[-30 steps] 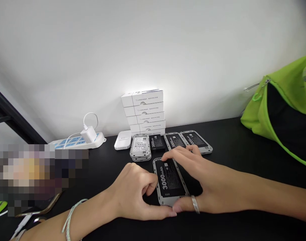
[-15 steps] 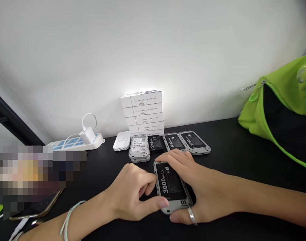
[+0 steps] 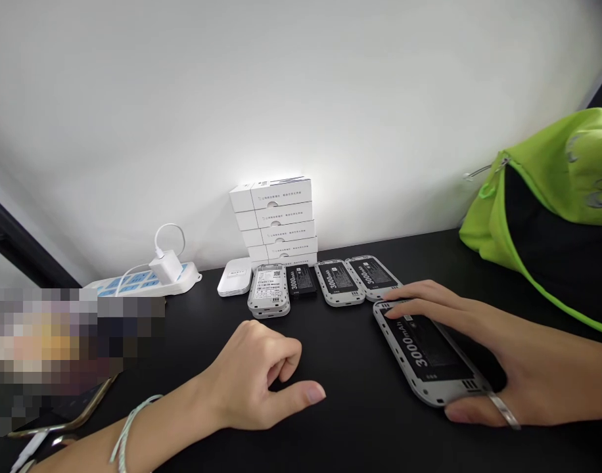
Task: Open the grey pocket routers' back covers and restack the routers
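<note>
My right hand (image 3: 483, 355) grips a grey device with a black 3000mAh battery (image 3: 426, 351) by its ends, thumb at the near end, fingers at the far end, low over the black table (image 3: 350, 394). My left hand (image 3: 261, 378) rests on the table to the left, fingers curled, thumb out, holding nothing. Two more grey devices with batteries (image 3: 353, 281) lie in a row behind, beside a loose black battery (image 3: 301, 281) and a stack of grey devices with a white label (image 3: 268, 290).
Stacked white boxes (image 3: 276, 220) stand against the wall. A white puck-like unit (image 3: 234, 276) and a power strip with a white charger (image 3: 148, 276) lie at left. A green bag (image 3: 552, 217) fills the right. A blurred patch covers the left foreground.
My right hand has carried the device from in front of my left hand over to the right. My left hand has let go of it and stays on the table.
</note>
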`<state>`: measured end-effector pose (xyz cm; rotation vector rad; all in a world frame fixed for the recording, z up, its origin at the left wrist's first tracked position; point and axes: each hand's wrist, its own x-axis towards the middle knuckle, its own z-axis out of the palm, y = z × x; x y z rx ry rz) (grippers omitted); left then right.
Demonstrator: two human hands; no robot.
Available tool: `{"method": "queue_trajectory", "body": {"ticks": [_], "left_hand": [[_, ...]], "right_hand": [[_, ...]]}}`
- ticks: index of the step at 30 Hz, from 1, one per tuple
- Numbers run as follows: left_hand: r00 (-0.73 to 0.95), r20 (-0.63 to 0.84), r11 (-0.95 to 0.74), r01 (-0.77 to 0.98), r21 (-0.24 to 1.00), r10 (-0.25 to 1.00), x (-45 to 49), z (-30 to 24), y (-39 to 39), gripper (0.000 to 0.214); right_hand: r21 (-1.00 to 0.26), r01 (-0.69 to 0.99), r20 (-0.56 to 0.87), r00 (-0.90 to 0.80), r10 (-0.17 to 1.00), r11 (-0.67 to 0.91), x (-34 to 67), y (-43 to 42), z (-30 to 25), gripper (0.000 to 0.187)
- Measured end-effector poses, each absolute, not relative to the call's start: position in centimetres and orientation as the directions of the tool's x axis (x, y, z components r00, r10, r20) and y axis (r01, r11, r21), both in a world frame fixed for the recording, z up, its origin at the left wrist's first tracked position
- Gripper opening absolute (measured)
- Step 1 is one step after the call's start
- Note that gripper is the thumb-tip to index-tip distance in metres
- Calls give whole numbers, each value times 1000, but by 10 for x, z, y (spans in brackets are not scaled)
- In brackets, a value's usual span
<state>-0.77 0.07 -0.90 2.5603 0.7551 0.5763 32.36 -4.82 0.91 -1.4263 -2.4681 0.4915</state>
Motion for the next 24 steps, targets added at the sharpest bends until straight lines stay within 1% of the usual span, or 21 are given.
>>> {"method": "queue_trajectory", "body": {"ticks": [6,9,12,14,17,19,22,24], "left_hand": [[769,268,-773,418,478,581,-7,-9,0,50],[767,272,-774,418,476,581,-7,-10,0,51],[767,270,-773,418,478,582,-7,-10,1,51],[767,264,-771,426,473,585,-7,-10,2,51],[768,254,-771,437,464,588,-7,-9,1,50],[769,247,-773,447,450,589,-7,-8,0,48],[771,250,-785,462,411,585,-7,-7,0,46],[774,255,-793,464,395,580,-7,-7,1,45]], "right_hand": [[-443,778,41,-479,877,446,330,-46,7,76],[-434,784,4,-492,871,444,332,-43,10,79],[-399,778,-2,-530,848,486,326,-39,20,85],[-378,765,32,-552,833,521,315,-35,29,82],[-361,745,89,-572,816,561,287,-23,42,66],[-361,719,113,-599,793,594,265,-9,46,60],[-363,655,161,-657,737,663,236,20,45,62],[-356,603,219,-689,691,714,220,41,41,64]]}}
